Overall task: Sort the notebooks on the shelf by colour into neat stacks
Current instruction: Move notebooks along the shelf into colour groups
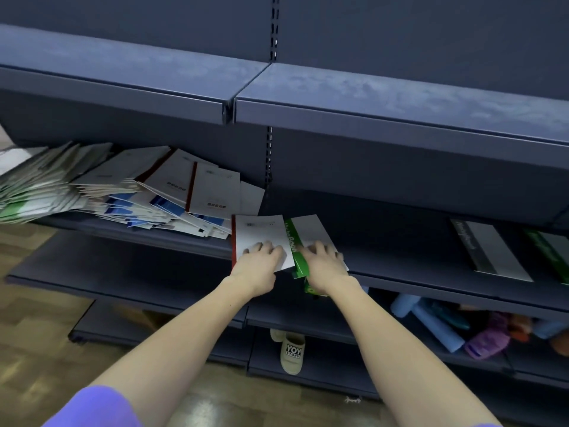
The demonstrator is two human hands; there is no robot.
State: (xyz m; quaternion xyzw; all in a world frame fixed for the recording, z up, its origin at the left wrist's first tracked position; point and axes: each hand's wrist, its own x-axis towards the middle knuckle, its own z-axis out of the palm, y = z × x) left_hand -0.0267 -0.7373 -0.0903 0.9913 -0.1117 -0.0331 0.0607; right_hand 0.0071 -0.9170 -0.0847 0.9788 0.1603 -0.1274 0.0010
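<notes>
- Pressing down on two notebooks at the front edge of the shelf [431, 280], the person kept one colour under each hand, which seemed to be the way of starting separate stacks.
- The left hand [258, 260] lay flat on the red-spined notebook [261, 232], its fingers [267, 245] spread and not closed around anything.
- The right hand [323, 263] rested on the green-spined notebook [297, 251], also with fingers spread and loose; whether the thumb hooked under the cover I could not tell.
- Both notebooks hung a little over the shelf edge (probably to be squared up before being pushed in).
- The unsorted pile [129, 192] leaned in a fan to the left, well apart from the grey notebook [489, 251] on the right.
- Most of the sorting looked not yet done.
</notes>
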